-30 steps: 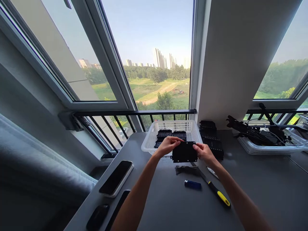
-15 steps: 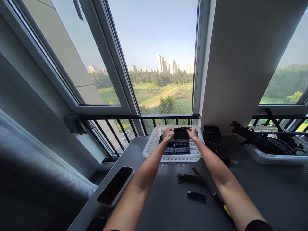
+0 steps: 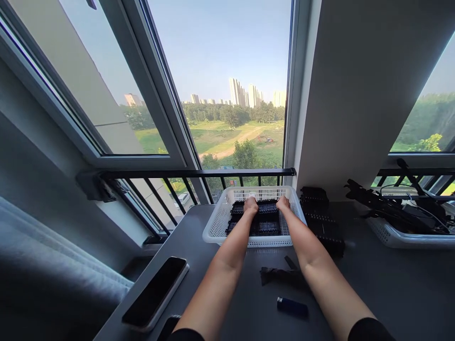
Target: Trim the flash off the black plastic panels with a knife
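A white perforated plastic basket (image 3: pixel 270 242) stands by the window with several flat black plastic pieces (image 3: pixel 266 226) in it, their edges toothed. Inside it, my left hand (image 3: pixel 250 204) and my right hand (image 3: pixel 283 203) are closed at the two ends of a black toothed plastic piece (image 3: pixel 267 207) near the back. This piece lies level, low among the others. My fingertips are mostly hidden behind my hands.
More black toothed pieces (image 3: pixel 322 220) are stacked right of the basket. A second white basket (image 3: pixel 398 239) farther right holds black items and cables. A phone (image 3: pixel 156 291), a dark blue lighter (image 3: pixel 292 307) and a black strip (image 3: pixel 280 276) lie nearer me. A black railing (image 3: pixel 249 172) runs behind.
Both hands have lowered the black piece from above the others down into the basket. The camera view has shifted slightly, and my right forearm now covers the yellow-and-black tool.
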The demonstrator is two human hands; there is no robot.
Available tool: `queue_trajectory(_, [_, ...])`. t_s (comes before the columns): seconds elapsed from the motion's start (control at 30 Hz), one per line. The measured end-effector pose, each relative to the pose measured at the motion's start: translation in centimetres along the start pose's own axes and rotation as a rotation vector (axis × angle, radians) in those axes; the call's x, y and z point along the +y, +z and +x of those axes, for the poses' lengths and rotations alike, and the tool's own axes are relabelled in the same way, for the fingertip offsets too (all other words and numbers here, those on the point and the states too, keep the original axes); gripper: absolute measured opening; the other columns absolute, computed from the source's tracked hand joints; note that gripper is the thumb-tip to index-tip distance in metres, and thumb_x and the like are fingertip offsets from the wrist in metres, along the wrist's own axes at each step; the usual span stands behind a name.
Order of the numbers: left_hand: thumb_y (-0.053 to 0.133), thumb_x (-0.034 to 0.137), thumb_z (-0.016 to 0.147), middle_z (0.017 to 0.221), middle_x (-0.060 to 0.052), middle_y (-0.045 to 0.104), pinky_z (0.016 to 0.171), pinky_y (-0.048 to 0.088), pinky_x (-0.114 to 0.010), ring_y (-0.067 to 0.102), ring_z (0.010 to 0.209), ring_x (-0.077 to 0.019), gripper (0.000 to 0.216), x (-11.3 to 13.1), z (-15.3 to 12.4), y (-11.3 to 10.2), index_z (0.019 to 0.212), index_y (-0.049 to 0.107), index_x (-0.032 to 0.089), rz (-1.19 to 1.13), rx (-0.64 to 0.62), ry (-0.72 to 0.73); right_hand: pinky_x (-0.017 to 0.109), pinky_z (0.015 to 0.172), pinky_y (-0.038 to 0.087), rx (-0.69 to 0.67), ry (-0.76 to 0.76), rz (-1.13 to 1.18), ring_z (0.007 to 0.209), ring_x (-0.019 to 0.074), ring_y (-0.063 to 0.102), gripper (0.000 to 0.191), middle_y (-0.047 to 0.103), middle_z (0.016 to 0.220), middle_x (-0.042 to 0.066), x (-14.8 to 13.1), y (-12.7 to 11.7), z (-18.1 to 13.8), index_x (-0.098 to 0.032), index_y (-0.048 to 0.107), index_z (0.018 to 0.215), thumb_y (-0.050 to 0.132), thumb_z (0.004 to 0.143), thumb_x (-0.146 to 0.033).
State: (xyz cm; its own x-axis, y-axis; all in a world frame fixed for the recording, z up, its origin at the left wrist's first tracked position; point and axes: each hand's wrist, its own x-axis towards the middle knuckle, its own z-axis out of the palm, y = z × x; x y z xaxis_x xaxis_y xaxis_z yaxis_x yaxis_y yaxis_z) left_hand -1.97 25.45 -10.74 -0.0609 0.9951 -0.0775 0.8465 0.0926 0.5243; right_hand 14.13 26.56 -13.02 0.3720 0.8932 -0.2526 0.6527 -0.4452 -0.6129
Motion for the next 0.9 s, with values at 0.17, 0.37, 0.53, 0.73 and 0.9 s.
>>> queue_trajectory(0.17, [0.06, 0.034, 0.089, 0.121, -0.01, 0.058, 0.087, 0.052, -0.041, 0.06, 0.106, -0.0225, 0.036, 0.4, -0.1, 0.2, 0.121, 0.056, 0.017, 0.031, -0.029, -0.019, 0.042, 0.086, 0.053, -0.009, 0.017, -0.026, 0.103, 0.0217, 0.061, 0.035, 0.058, 0.122, 0.01, 0.2, 0.4, 0.0, -0.016, 0.056, 0.122, 0.058, 0.092, -0.034])
queue_trajectory(0.37, [0.059, 0.034, 0.089, 0.121, -0.009, 0.058, 0.087, 0.053, -0.041, 0.06, 0.105, -0.0222, 0.035, 1.8, -2.1, -1.5, 0.121, 0.056, 0.018, 0.012, -0.004, 0.042, 0.041, 0.086, 0.053, 0.001, -0.041, 0.016, 0.103, 0.0211, 0.06, 0.033, 0.058, 0.122, 0.01, -0.1, -1.2, -2.0, -0.017, 0.057, 0.121, 0.058, 0.093, -0.034])
queue_trajectory(0.53, [0.056, 0.033, 0.091, 0.113, -0.009, 0.063, 0.086, 0.053, -0.041, 0.063, 0.098, -0.0196, 0.03, 2.3, -4.6, -5.6, 0.115, 0.059, 0.015, -0.054, 0.075, 0.142, 0.041, 0.086, 0.053, 0.036, -0.223, 0.114, 0.102, 0.0209, 0.061, 0.033, 0.059, 0.121, 0.009, -1.0, -3.8, -5.1, -0.018, 0.057, 0.12, 0.058, 0.093, -0.034])
queue_trajectory(0.73, [0.053, 0.027, 0.09, 0.111, -0.005, 0.069, 0.095, 0.047, -0.031, 0.063, 0.106, -0.0175, 0.034, 0.3, -16.7, -9.7, 0.123, 0.058, 0.022, -0.14, 0.142, 0.309, 0.028, 0.084, 0.051, 0.001, -0.565, 0.285, 0.091, 0.0156, 0.065, 0.028, 0.068, 0.104, 0.006, -0.8, -6.0, -15.3, -0.018, 0.063, 0.117, 0.054, 0.09, -0.02])
queue_trajectory(0.9, [0.054, 0.041, 0.087, 0.124, -0.001, 0.063, 0.102, 0.045, -0.037, 0.055, 0.12, -0.0217, 0.04, -6.9, -31.6, -7.1, 0.126, 0.058, 0.034, -0.07, 0.089, 0.405, 0.027, 0.074, 0.053, -0.217, -0.82, 0.455, 0.088, 0.0166, 0.065, 0.028, 0.068, 0.108, 0.005, 6.7, -6.4, -29.2, -0.024, 0.067, 0.112, 0.053, 0.089, -0.027])
